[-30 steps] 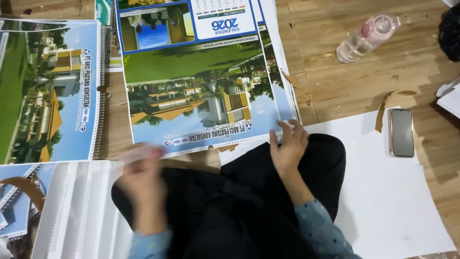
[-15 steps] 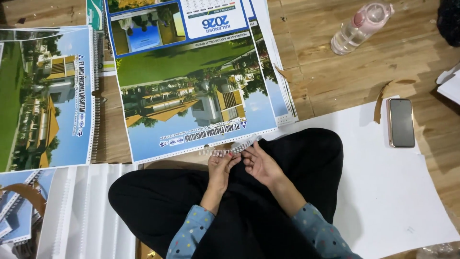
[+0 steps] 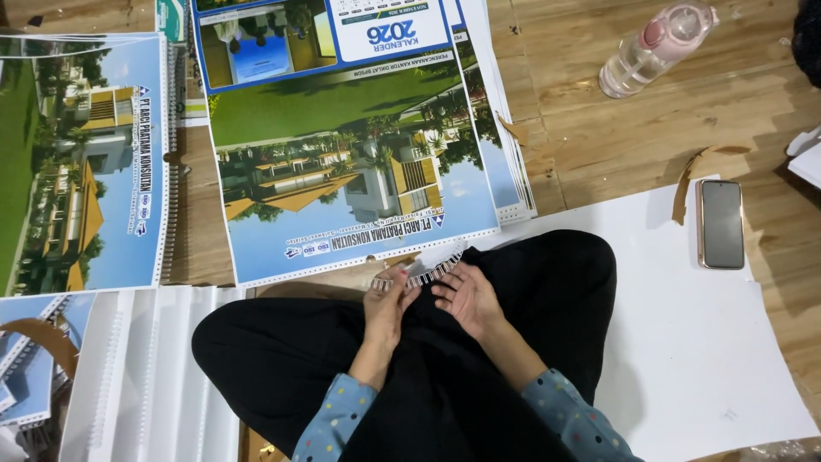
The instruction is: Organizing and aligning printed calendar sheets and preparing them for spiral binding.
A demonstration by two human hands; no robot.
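Observation:
I sit cross-legged on the floor in dark trousers. My left hand (image 3: 389, 306) and my right hand (image 3: 466, 295) meet over my lap and together hold a short white wire binding comb (image 3: 419, 275) by its ends. Just beyond the hands lies a stack of large calendar sheets (image 3: 342, 145) printed with a building, lawn and sky, its punched lower edge close to the comb.
A second calendar stack (image 3: 81, 162) lies at the left with white spiral-bound stacks (image 3: 145, 376) below it. A pink-capped clear bottle (image 3: 654, 47) lies on the wooden floor, upper right. A phone (image 3: 721, 224) rests by the big white sheet (image 3: 710, 342).
A second ago my hands were apart and blurred near the calendar's lower edge. They have come together over my lap, holding the binding comb, and have stayed there since.

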